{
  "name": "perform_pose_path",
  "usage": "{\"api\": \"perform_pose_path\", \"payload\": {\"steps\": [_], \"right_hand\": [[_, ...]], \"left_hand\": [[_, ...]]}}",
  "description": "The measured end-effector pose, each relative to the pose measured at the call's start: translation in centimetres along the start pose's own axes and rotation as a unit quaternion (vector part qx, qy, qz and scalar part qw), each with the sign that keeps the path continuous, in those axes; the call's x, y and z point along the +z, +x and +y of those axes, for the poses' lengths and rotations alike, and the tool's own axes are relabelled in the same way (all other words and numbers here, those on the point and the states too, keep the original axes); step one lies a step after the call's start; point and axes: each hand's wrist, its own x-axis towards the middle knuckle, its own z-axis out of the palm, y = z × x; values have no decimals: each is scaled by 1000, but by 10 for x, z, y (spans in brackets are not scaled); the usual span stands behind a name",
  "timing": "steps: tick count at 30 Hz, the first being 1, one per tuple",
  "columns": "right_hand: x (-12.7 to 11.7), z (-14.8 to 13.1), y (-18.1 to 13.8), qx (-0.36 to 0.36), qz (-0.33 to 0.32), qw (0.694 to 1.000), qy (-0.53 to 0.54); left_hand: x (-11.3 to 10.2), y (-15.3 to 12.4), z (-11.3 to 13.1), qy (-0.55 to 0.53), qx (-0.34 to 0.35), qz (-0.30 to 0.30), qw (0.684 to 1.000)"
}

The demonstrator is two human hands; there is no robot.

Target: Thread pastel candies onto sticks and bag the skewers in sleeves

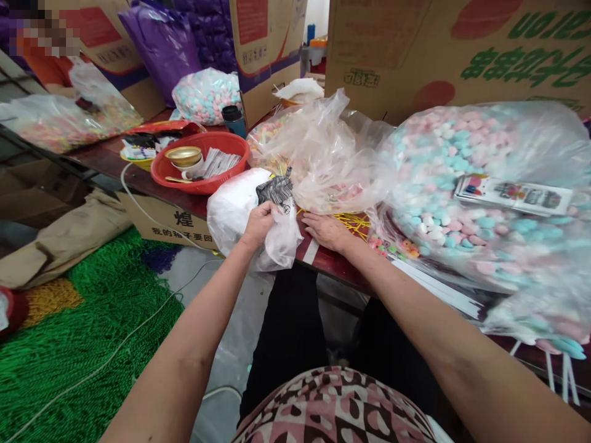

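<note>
My left hand [259, 224] is closed on the loose edge of a white plastic bag [233, 206], which bulges at the table's front edge. Against that bag, just above my fingers, lies a crumpled dark grey striped piece [276, 189]; what it is I cannot make out. My right hand [327, 232] rests on the dark red tabletop with its fingers stretched out, beside a spread of thin yellow strips [353, 223]. Nothing shows in its fingers. Behind it sits a clear bag [332, 163] of pale, colourful pieces.
A red basin [159, 169] holds a gold bowl [183, 155] and paper slips. Large bags of pink, blue and white puffs [480, 227] lie at right, with printed cards [512, 195] on top. Cardboard boxes [392, 55] stand behind. Green cords [92, 344] cover the floor at left.
</note>
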Motion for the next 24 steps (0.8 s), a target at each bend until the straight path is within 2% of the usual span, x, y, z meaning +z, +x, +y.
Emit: {"api": "perform_pose_path", "payload": {"steps": [5,9,13,17,20,24], "right_hand": [[-12,35,-42,16,10,1000,-5],[-21,38,-57,33,25,999,-8],[-19,7,-34,36,47,998,1],[-9,-21,3,27,29,999,18],[-7,-23,15,43,24,999,22],[-15,-6,11,81,39,996,24]], "left_hand": [[-3,0,4,-104,-29,-2,994],[-2,-2,4,-108,-31,17,993],[-2,-1,6,-105,-42,14,994],[-5,0,7,-101,-40,4,994],[-6,1,6,-97,-40,1,995],[-5,-1,2,-84,-43,-8,995]]}}
